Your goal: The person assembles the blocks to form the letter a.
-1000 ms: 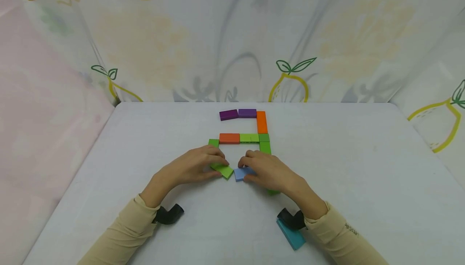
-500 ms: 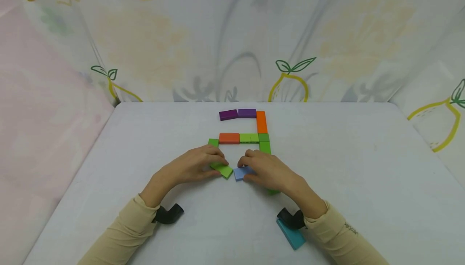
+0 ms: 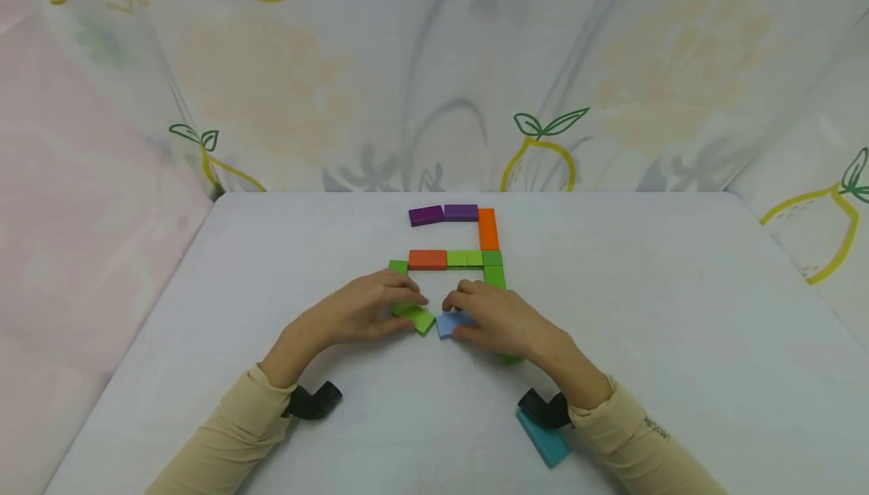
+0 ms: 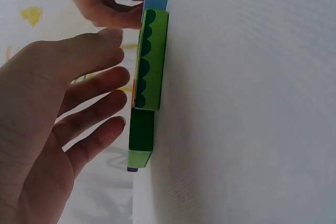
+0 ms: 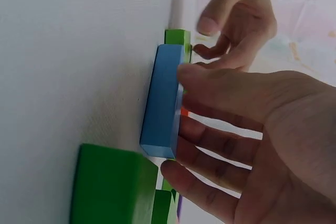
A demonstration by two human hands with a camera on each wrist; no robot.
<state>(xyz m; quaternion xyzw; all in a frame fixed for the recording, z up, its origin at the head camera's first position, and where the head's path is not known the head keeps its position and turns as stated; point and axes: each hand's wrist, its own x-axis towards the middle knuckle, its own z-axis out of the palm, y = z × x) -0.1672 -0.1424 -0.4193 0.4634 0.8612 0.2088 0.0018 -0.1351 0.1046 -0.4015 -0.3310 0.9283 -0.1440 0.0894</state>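
My left hand [image 3: 363, 305] hovers over a light green block [image 3: 417, 320] lying slanted on the table. In the left wrist view its relaxed fingers and thumb stand just off the block's top. My right hand [image 3: 502, 318] rests on a light blue block [image 3: 451, 324]; in the right wrist view the thumb tip touches its upper edge and the fingers lie loosely along the top. End to end, the blue and light green blocks meet at a corner or nearly so. A green block [image 3: 398, 265] shows partly behind my left hand, another green block [image 3: 495, 277] behind my right.
Farther back, a red-orange block [image 3: 428, 259] and a light green block [image 3: 465, 258] form a row. Beyond stand an orange block [image 3: 488, 229] and two purple blocks [image 3: 461, 213]. A teal block [image 3: 545, 438] lies under the right wrist's black camera mount [image 3: 543, 408].
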